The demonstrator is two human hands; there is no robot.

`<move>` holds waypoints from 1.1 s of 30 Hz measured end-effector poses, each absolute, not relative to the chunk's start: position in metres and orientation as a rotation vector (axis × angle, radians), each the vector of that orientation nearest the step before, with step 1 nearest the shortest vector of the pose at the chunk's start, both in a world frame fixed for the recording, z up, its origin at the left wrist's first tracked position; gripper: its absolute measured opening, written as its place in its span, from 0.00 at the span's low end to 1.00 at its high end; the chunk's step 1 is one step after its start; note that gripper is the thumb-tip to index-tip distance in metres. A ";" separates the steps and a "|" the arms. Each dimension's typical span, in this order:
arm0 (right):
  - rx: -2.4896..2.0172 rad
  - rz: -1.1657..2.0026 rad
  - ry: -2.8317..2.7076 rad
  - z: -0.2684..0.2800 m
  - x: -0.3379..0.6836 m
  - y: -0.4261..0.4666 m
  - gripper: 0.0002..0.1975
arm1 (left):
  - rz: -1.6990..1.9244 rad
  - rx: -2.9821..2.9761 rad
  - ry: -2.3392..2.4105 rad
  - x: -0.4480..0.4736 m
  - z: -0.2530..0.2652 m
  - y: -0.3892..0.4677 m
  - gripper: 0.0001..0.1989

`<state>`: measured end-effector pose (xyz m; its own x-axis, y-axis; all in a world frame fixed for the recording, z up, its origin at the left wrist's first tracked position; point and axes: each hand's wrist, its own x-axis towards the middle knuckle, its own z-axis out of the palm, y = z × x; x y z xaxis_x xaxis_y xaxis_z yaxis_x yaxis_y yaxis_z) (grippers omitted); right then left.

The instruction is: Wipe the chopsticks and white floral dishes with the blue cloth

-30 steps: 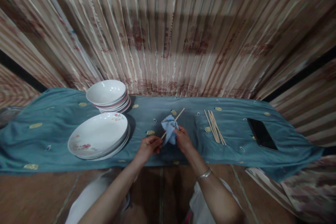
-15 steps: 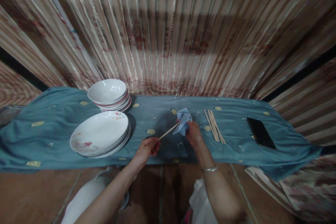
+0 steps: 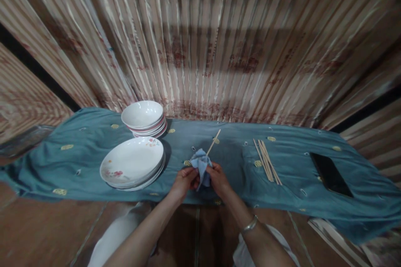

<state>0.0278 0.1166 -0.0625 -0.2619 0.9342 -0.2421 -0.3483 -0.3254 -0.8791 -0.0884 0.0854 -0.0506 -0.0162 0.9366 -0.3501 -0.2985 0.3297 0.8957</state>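
A light wooden chopstick (image 3: 213, 142) slants away from me, its far end sticking out of a crumpled light-blue cloth (image 3: 201, 160). The cloth is wrapped around the chopstick's lower part and hides it. My left hand (image 3: 185, 180) is closed at the near end of the chopstick, beside the cloth, though its fingertips are partly covered. With fingers pinched, my right hand (image 3: 218, 178) grips the cloth from the right. Both hands are close together above the front part of the table. Several loose chopsticks (image 3: 267, 162) lie side by side to the right.
A stack of floral plates (image 3: 133, 160) is at the left, with a stack of white bowls (image 3: 143, 114) behind it. A black phone (image 3: 331, 174) lies at the right. The table has a teal patterned cloth (image 3: 232, 154). A pleated curtain (image 3: 200, 50) hangs behind.
My right hand and the cloth have come in toward my left hand, down the chopstick. The chopstick's far end now shows beyond the cloth. The camera view has shifted slightly.
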 end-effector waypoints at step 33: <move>-1.093 1.599 -1.012 -0.054 0.048 0.127 0.20 | 1.171 0.848 1.289 -0.096 -0.053 0.098 0.23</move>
